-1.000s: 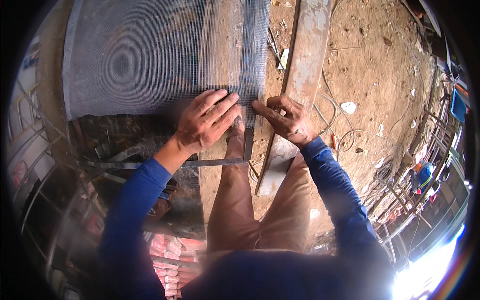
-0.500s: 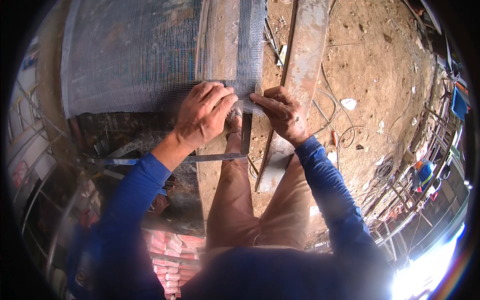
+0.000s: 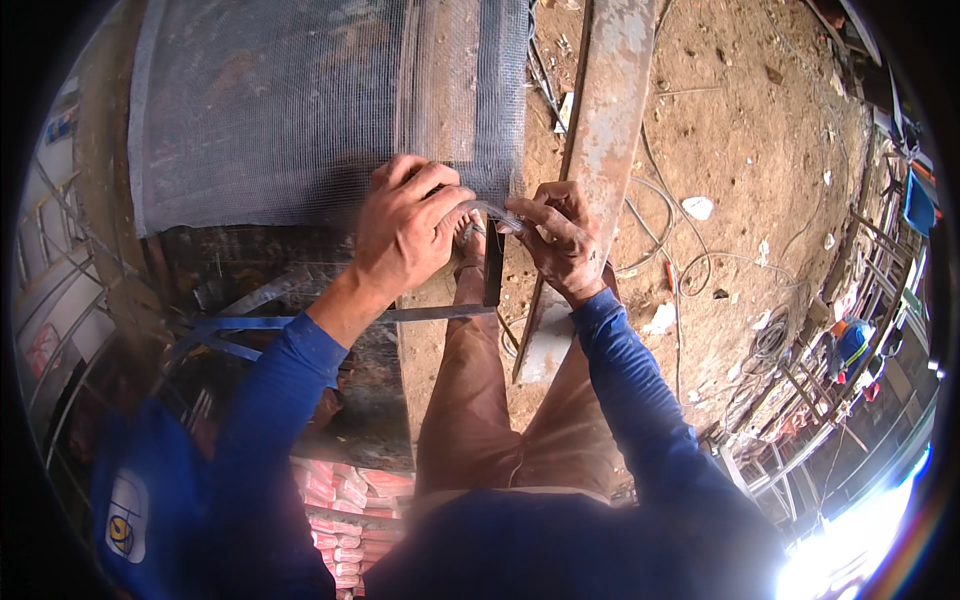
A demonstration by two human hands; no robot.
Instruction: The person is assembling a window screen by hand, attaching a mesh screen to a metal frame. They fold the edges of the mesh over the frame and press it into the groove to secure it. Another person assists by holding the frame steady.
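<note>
A sheet of fine grey wire mesh (image 3: 270, 120) lies over a dark flat surface at the upper left. My left hand (image 3: 410, 225) has its fingers bent over the near edge of the mesh, close to its right corner. My right hand (image 3: 562, 240) pinches that corner between thumb and fingers. Between the two hands the edge bows up in a small curled strip. Fingertips of my left hand are partly hidden behind its knuckles. Just below the hands stands a dark metal frame bar (image 3: 493, 265).
A rusty, paint-flaked metal beam (image 3: 610, 110) slants past my right hand. Thin cable (image 3: 660, 235) loops over the dirt floor, with a cable coil (image 3: 768, 340) farther right. Red-and-white sacks (image 3: 340, 510) are stacked below. A blue metal bar (image 3: 240, 323) runs under my left forearm.
The mesh edge between my hands now curls up, where it lay flatter before. My right hand has moved slightly down and its fingers have bent in. My left hand stays nearly in place.
</note>
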